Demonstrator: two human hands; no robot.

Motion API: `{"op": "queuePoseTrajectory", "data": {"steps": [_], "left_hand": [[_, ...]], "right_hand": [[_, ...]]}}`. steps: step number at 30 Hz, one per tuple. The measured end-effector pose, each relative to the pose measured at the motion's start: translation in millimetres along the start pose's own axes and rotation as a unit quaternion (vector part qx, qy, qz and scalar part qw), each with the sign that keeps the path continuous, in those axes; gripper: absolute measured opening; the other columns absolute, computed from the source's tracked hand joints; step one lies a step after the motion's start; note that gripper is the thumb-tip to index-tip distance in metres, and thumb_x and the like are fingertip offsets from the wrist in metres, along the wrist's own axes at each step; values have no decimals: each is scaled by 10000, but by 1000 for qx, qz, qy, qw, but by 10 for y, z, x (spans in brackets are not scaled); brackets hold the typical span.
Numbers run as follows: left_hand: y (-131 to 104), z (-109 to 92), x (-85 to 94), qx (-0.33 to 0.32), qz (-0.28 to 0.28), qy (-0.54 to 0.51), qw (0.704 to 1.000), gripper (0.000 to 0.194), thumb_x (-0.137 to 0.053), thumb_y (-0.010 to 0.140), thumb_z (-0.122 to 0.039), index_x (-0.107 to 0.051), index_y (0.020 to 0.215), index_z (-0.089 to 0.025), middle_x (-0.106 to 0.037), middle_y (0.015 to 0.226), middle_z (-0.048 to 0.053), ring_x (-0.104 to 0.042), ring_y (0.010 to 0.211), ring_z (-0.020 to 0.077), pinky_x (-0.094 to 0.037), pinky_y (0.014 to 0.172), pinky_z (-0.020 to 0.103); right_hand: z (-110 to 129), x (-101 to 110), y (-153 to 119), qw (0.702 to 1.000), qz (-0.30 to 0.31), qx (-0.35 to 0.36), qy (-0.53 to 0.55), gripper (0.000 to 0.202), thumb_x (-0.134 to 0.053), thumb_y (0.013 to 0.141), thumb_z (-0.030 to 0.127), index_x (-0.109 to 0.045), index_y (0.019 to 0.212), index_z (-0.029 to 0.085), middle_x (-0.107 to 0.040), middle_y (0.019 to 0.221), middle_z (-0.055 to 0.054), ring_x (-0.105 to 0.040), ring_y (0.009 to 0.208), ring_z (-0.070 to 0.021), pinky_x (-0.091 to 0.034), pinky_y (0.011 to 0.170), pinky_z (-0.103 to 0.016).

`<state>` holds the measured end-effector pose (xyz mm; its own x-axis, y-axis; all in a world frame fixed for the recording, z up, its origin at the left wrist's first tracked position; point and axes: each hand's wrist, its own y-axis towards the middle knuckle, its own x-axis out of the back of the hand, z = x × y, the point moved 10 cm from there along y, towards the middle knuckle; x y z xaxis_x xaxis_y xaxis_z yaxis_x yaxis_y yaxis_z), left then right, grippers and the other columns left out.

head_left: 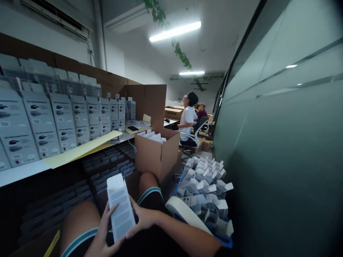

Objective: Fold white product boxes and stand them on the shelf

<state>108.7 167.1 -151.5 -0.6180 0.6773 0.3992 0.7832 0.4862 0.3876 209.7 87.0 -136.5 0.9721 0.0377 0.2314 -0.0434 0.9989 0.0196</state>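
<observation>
Between my two hands is a white printed carton (122, 210), held tilted over my lap with its top flap standing up. My left hand (104, 228) grips its left side and lower edge, one finger lying across the printed face. On the right side, my right hand (143, 216) closes around the edge, thumb near the bottom corner. The carton's back and contents are hidden. Just beyond my knees stands an open brown cardboard box (152, 155) with white cartons inside.
Rows of similar cartons (63, 123) line the white table (26, 172) at left, beside a yellow sheet (85, 148) and a phone (133, 128). A blue crate (226, 241) of open-flapped cartons is right of the chair armrest (184, 210). A seated person (187, 119) is ahead; a glass partition (281, 142) runs right.
</observation>
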Motion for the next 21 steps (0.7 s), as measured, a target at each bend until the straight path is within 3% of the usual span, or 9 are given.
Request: {"op": "queuePoseTrajectory", "data": {"steps": [3, 6, 9, 11, 14, 16, 21], "left_hand": [[-51, 250, -80, -1, 12, -1, 1000, 955, -804, 657, -377, -309, 1470, -306, -229, 1632, 143, -235, 1485, 434, -250, 1186, 642], [-26, 392, -54, 44, 8, -21, 999, 1019, -804, 652, -433, -249, 1495, -290, -269, 1615, 147, -291, 1467, 430, -257, 1194, 629], [62, 353, 235, 90, -91, -64, 990, 1052, -762, 683, -521, -163, 1514, -281, -251, 1616, 151, -324, 1452, 424, -320, 1174, 623], [104, 302, 417, 117, -146, -96, 978, 1008, -744, 683, -570, -218, 1488, -268, -350, 1558, 164, -415, 1396, 433, -394, 1128, 628], [146, 253, 521, 152, -148, -121, 970, 921, -795, 610, -585, -383, 1372, -270, -571, 1330, 136, -616, 1185, 416, -538, 988, 607], [155, 211, 564, 155, -146, -119, 970, 880, -826, 574, -566, -431, 1305, -276, -626, 1213, 103, -668, 1079, 386, -594, 901, 564], [128, 58, 732, 123, -211, -61, 968, 684, -708, 641, -678, -542, 1125, -225, -614, 1192, 108, -573, 1208, 406, -548, 960, 547]], "right_hand": [[-324, -93, 35, 1000, 5, -30, -4, 1712, -990, 296, 340, 190, 1536, 293, -210, 1625, -142, -246, 1489, -314, -223, 1213, -462], [-501, -157, 64, 998, 19, -53, -11, 1730, -987, 309, 354, 255, 1511, 279, -232, 1618, -150, -241, 1493, -311, -226, 1213, -453], [-496, -195, 79, 997, 40, -47, -35, 1711, -984, 314, 352, 228, 1520, 300, -259, 1613, -134, -260, 1488, -311, -248, 1208, -436], [-446, -228, 79, 996, 60, -33, -52, 1699, -984, 327, 348, 224, 1521, 303, -261, 1615, -130, -277, 1482, -313, -259, 1206, -430], [-414, -266, 68, 994, 81, -29, -69, 1674, -976, 392, 355, 276, 1500, 271, -199, 1635, -145, -233, 1501, -311, -216, 1222, -442], [-392, -282, 61, 993, 87, -23, -74, 1660, -969, 426, 357, 304, 1487, 259, -148, 1648, -145, -188, 1516, -300, -180, 1232, -440], [-371, -284, 67, 993, 82, -18, -78, 1687, -983, 375, 328, 271, 1501, 301, -105, 1659, -126, -151, 1525, -297, -131, 1241, -435]]}}
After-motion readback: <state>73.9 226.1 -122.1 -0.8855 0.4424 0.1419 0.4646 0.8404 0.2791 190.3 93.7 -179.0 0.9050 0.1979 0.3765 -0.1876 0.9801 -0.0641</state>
